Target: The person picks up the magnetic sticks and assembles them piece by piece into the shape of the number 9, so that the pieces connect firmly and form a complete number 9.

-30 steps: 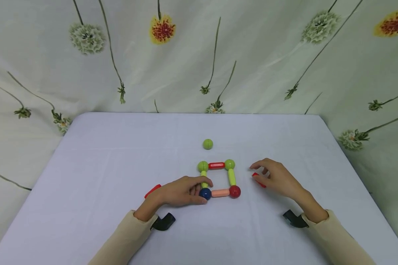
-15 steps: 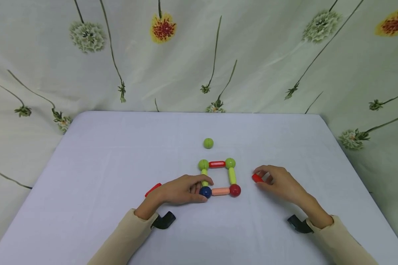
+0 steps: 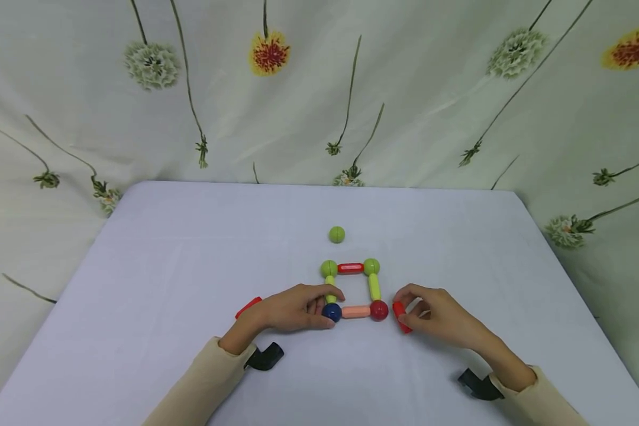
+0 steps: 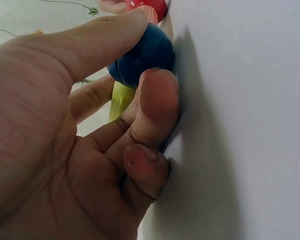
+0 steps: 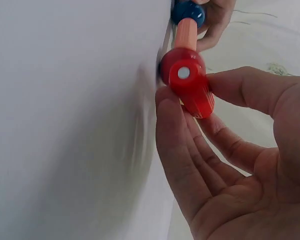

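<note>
A square of magnetic rods and balls lies on the white table. At its near left corner my left hand (image 3: 295, 307) holds the dark blue ball (image 3: 332, 312) between thumb and fingers, with the index finger over the left yellow-green rod (image 3: 330, 281). A salmon rod (image 3: 355, 312) joins the blue ball to a dark red ball (image 3: 379, 310). Just right of that ball, my right hand (image 3: 442, 313) pinches a loose red rod (image 3: 401, 318) by thumb and fingertips. In the right wrist view the pinched rod (image 5: 194, 92) overlaps the red ball (image 5: 170, 67); contact is unclear.
The square's far side has two green balls and a red rod (image 3: 350, 268); a yellow-green rod (image 3: 374, 287) forms its right side. A loose green ball (image 3: 337, 235) lies beyond. Another red piece (image 3: 248, 306) rests by my left wrist, partly hidden. A flowered cloth (image 3: 404, 71) hangs behind.
My right hand has taken hold of the red rod and brought it left and nearer to me, beside the red ball. The left hand stays on the blue ball.
</note>
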Action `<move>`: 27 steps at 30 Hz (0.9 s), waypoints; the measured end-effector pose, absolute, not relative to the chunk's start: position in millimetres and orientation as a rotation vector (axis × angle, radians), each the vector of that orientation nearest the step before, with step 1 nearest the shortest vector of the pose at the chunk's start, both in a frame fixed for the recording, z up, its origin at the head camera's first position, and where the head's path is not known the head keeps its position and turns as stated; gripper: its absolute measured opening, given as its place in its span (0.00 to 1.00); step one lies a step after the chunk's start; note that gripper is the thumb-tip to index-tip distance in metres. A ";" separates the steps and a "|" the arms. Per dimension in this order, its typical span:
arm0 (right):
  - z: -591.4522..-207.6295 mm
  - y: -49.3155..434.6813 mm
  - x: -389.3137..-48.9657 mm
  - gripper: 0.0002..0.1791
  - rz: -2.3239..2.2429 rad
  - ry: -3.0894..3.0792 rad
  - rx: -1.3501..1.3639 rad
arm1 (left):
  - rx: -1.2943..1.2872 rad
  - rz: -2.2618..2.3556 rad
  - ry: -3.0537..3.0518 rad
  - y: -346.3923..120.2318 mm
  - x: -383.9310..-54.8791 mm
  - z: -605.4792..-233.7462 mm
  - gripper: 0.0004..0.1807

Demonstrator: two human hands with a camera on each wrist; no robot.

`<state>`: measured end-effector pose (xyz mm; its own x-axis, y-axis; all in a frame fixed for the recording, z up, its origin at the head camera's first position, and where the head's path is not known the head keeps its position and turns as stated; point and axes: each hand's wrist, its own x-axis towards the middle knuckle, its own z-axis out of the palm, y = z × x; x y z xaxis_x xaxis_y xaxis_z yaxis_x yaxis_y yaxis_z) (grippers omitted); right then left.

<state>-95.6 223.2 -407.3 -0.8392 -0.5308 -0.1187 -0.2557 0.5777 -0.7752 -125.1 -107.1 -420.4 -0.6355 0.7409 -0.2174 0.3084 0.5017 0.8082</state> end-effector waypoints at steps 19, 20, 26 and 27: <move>-415.2 206.6 -79.3 0.30 -1.234 2.276 -0.630 | 0.854 1.038 2.197 -108.4 -124.4 -420.8 0.23; -415.6 206.1 -79.5 0.31 -1.235 2.274 -0.625 | 0.856 1.035 2.198 -108.4 -124.5 -421.1 0.23; -415.1 201.7 -80.1 0.35 -1.206 2.285 -0.591 | 0.846 1.031 2.200 -107.8 -124.2 -422.2 0.23; -414.9 200.9 -80.3 0.35 -1.198 2.289 -0.589 | 0.842 1.033 2.199 -108.0 -123.9 -422.1 0.23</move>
<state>-80.3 200.9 -414.9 -0.7886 -0.5747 -0.2186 -0.1478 0.5224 -0.8398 -123.9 -108.0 -422.1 -0.6441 0.7328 -0.2193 0.2993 0.5053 0.8094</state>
